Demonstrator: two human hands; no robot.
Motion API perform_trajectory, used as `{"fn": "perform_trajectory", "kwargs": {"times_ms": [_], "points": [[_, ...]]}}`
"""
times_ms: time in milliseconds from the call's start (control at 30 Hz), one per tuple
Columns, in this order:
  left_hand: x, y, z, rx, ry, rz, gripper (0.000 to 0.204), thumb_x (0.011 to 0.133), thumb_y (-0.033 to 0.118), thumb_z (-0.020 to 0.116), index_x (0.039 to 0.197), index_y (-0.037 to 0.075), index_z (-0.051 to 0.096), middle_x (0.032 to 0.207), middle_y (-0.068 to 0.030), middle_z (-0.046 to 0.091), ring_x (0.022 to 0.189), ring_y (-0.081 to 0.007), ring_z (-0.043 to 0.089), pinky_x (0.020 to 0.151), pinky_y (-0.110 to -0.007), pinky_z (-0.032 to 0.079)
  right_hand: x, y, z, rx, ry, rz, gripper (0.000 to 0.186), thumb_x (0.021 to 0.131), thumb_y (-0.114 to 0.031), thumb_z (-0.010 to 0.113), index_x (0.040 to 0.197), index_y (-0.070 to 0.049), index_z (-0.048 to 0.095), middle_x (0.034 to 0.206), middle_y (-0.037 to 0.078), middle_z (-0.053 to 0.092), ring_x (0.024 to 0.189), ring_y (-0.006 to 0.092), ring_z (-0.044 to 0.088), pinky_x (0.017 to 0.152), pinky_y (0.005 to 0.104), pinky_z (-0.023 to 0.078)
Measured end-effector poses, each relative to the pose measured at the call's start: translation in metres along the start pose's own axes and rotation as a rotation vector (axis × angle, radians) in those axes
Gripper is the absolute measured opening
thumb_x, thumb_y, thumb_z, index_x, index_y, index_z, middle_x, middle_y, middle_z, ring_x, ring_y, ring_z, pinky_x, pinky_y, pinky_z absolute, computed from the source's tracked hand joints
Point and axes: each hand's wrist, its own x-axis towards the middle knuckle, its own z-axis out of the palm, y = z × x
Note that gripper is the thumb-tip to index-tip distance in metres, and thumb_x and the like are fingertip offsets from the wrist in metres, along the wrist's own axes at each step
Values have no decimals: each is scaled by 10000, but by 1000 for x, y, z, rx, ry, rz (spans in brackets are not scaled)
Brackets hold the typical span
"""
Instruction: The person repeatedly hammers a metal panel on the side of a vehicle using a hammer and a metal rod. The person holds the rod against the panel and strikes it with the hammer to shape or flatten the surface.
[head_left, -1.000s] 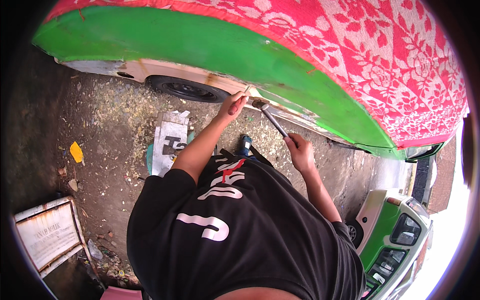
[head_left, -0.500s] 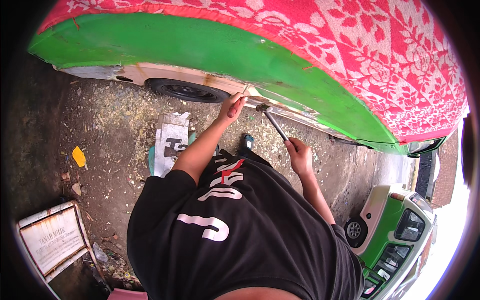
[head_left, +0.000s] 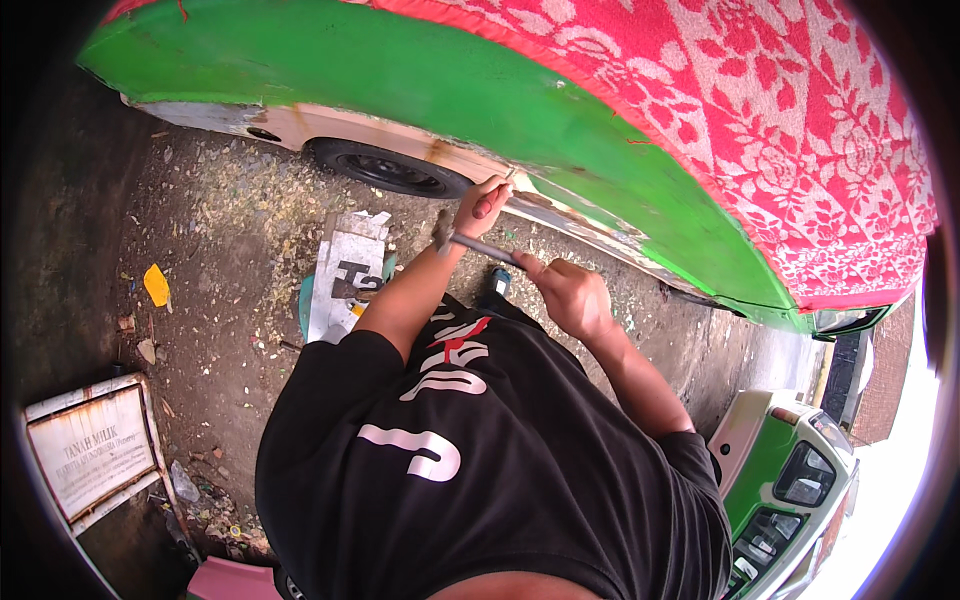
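- Rough ground (head_left: 220,330), strewn with pale chips, borders a green vehicle (head_left: 330,70) under a red-and-white cloth (head_left: 700,130); the vehicle's dark wheel (head_left: 390,168) is the landmark.
- Far below and left of the wheel: a framed sign (head_left: 90,455), a yellow scrap (head_left: 156,285) and a pink object (head_left: 235,580), cut off; whether it is a container cannot be told.
- Just below the wheel: a pale board (head_left: 345,245) beside a teal object (head_left: 306,300), mostly hidden; no contents show.
- Just right of the wheel: left hand (head_left: 472,205), grip closed around a red-handled tool (head_left: 487,205), its thin tip at the body's lower edge; contact is uncertain.
- Below and right of the wheel: hammer (head_left: 487,249), head overlapping the left wrist in view, handle clasped in the right hand's (head_left: 575,295) grip.
- Judged step: hammering the tool; another blow would call for a steady tip and true aim.
- Far right of the wheel: a second vehicle (head_left: 755,475).
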Motion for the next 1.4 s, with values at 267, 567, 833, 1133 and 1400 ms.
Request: {"fn": "perform_trajectory", "kwargs": {"times_ms": [267, 567, 833, 1133, 1400], "points": [[4, -18, 5, -89, 49, -159, 167, 1008, 162, 546, 965, 10, 602, 883, -79, 723, 851, -130, 670, 772, -287, 526, 9, 13, -14, -257, -86, -17, 563, 843, -62, 568, 1356, -295, 594, 654, 60, 513, 496, 253, 569, 455, 397, 494], [-8, -25, 0, -72, -10, -78, 218, 1011, 209, 553, 1007, -2, 609, 942, -93, 730, 906, -141, 678, 828, -297, 530, -7, 3, -20, -77, -104, 24, 444, 895, -127, 606, 1313, -277, 630, 638, 63, 507, 528, 263, 567, 483, 405, 482], [-6, -37, 0, -119, 8, -66, 198, 1009, 193, 558, 992, 3, 611, 937, -97, 729, 899, -149, 675, 831, -303, 518, -8, 13, -19, -19, -83, 145, 382, 911, -163, 633, 1284, -238, 653, 657, 93, 557, 562, 293, 586, 511, 423, 472], [4, -39, -16, -187, -94, -81, 190, 1024, 166, 528, 982, 2, 616, 952, -81, 713, 909, -136, 662, 845, -286, 522, 15, 10, -9, -53, -170, 105, 476, 898, -100, 586, 1341, -272, 599, 691, 100, 571, 605, 301, 611, 545, 424, 498], [19, -43, -23, -333, -160, -119, 160, 1030, 146, 514, 997, 10, 591, 958, -65, 692, 943, -121, 651, 865, -285, 522, 55, -12, -3, -185, -211, -142, 644, 806, -22, 561, 1380, -314, 562, 719, 86, 539, 578, 279, 599, 499, 411, 515]]}}
